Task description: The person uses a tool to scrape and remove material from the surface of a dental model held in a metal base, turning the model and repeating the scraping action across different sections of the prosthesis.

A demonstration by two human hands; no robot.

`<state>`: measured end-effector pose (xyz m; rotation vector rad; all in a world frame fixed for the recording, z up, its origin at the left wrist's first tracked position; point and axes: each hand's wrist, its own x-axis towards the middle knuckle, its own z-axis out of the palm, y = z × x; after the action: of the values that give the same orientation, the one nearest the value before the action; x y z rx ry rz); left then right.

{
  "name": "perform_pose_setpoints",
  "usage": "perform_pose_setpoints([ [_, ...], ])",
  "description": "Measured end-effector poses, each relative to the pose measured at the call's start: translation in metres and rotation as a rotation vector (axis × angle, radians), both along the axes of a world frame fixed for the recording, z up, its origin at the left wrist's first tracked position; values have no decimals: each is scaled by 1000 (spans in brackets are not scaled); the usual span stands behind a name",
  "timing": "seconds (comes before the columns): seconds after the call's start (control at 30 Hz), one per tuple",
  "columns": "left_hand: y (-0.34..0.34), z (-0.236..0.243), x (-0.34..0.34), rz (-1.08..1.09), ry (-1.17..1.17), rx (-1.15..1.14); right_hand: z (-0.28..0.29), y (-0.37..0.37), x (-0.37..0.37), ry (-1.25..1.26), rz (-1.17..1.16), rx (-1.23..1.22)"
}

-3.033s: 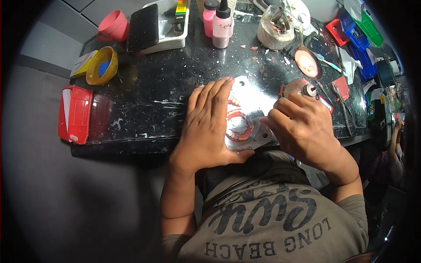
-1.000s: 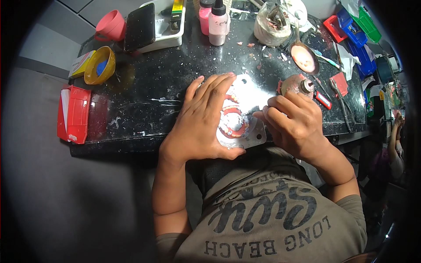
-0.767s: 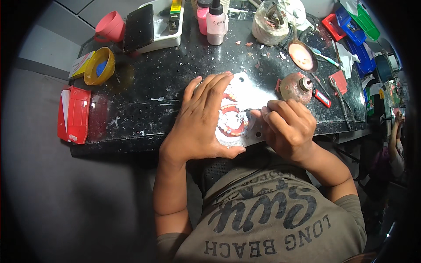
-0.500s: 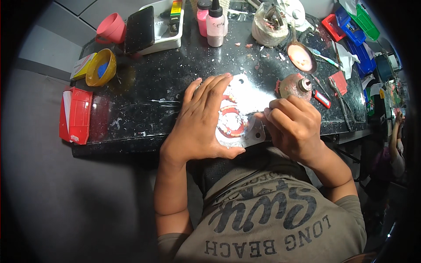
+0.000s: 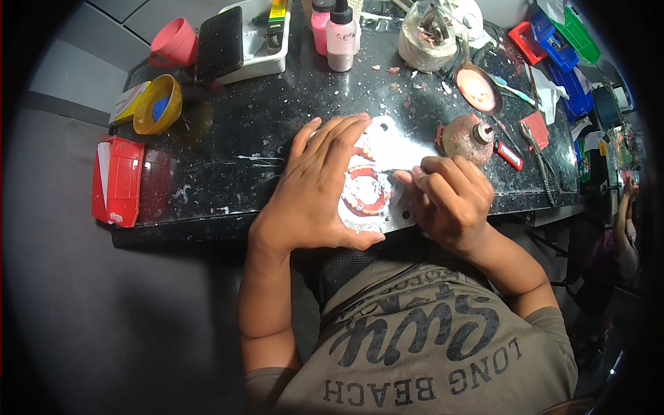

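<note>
Head view: the left hand (image 5: 311, 187) is spread around a pale plate (image 5: 393, 220), gripping it with the fingers along its far left side and the thumb at the near edge. On the plate, just right of that hand, lies a red arch set with teeth (image 5: 375, 206); a second toothed piece (image 5: 364, 151) sits beyond it, partly covered by the fingers. Loose white matter (image 5: 366, 187) fills the arch's opening, though glare hides how deep it lies.

The right hand (image 5: 453, 200) is curled closed, thumb foremost, just right of the arch; it seems to pinch a slim tool (image 5: 394, 171), mostly hidden. Over the last few seconds this hand has shifted left and nearer the body, so the round jar with a metal neck (image 5: 462, 142) and the red lighter (image 5: 510, 156) now show clear on the bench (image 5: 221, 145). The left hand has kept its hold. The work therefore appears centred on the arch, one hand steadying the plate and the other working close beside it.
</note>
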<state>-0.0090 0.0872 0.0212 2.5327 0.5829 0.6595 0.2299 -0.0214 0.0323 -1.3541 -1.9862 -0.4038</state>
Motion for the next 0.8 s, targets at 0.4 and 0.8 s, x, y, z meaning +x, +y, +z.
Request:
perform_pose_setpoints([
  [0.4,3,13,-14,4,113,35,5,-4,11,237,63,-140],
  [0.8,-31,25,9,177,41,3,10,-2,14,291,36,-264],
])
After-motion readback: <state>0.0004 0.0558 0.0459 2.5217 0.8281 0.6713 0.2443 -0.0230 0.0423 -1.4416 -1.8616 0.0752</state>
